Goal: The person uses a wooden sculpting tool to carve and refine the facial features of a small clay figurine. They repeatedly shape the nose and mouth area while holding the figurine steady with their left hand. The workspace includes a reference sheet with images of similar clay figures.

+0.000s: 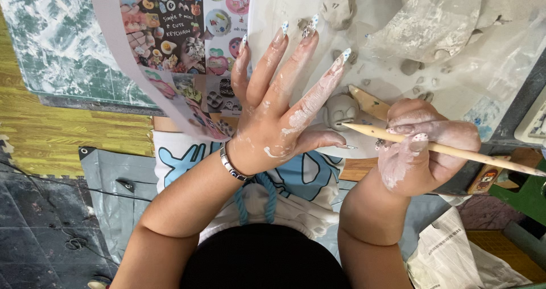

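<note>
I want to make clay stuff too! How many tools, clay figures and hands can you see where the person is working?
Hands: 2, the left hand spread open and the right hand gripping a tool
Wooden tools: 2, a pointed stick in the right hand and a flat wooden tool lying behind it
Small round clay figures: 1
Total: 5

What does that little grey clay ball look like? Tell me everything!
The small clay figure is a rounded grey lump, like a little head, with soft dents pressed into it. It looks like damp, unfired clay. It sits on the pale, clay-smeared work board, partly hidden behind the left hand, whose fingers spread out flat. The right hand holds a wooden modelling tool with its metal tip touching the figure's side.
</note>
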